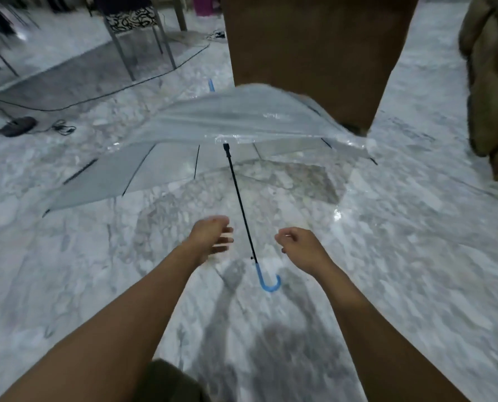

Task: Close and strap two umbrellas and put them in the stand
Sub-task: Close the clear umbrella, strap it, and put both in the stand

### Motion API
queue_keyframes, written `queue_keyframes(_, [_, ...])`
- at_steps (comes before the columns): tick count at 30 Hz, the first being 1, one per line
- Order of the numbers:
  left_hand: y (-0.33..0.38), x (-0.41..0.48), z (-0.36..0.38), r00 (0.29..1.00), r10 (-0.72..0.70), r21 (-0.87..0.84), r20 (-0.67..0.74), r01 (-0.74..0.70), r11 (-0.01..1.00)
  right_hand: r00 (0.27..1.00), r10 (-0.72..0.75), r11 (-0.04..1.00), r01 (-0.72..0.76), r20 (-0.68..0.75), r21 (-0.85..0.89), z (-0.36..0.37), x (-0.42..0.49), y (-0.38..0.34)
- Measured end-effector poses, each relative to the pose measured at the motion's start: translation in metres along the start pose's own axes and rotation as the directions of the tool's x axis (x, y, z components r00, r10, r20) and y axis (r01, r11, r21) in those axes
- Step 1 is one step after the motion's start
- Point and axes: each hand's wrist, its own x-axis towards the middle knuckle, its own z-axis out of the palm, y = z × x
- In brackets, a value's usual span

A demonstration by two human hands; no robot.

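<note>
An open transparent umbrella [236,120] lies on its side on the marble floor, its black shaft [240,203] pointing toward me and ending in a blue hooked handle [266,281]. My left hand [211,239] hovers just left of the shaft, fingers spread, holding nothing. My right hand [298,246] hovers just right of the shaft, fingers loosely curled and empty. Neither hand touches the umbrella. A blue tip [211,85] sticks up behind the canopy. I see no second umbrella and no stand.
A large brown cabinet or box [314,53] stands right behind the umbrella. A brown sofa [494,82] is at the right edge. A metal-legged chair [134,30] and a black cable [96,97] lie at the far left. Marble floor [401,227] surrounds me.
</note>
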Motion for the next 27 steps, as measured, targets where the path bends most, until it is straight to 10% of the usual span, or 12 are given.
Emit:
queue_keyframes(5, [-0.024, 0.133, 0.014, 0.991, 0.089, -0.193, -0.099, -0.107, 0.975, 0.995, -0.101, 0.995, 0.101, -0.01, -0.001, 0.037, 0.1, 0.054])
queue_keyframes(12, [-0.039, 0.235, 0.035, 0.98, 0.193, -0.041, -0.05, -0.195, 0.98, 0.988, -0.153, 0.986, 0.152, -0.016, -0.073, 0.06, 0.178, 0.062])
queue_keyframes(27, [0.022, 0.196, 0.046, 0.829, 0.51, 0.068, 0.229, -0.536, 0.842, 0.953, -0.27, 0.962, 0.274, -0.137, 0.012, 0.052, 0.174, 0.02])
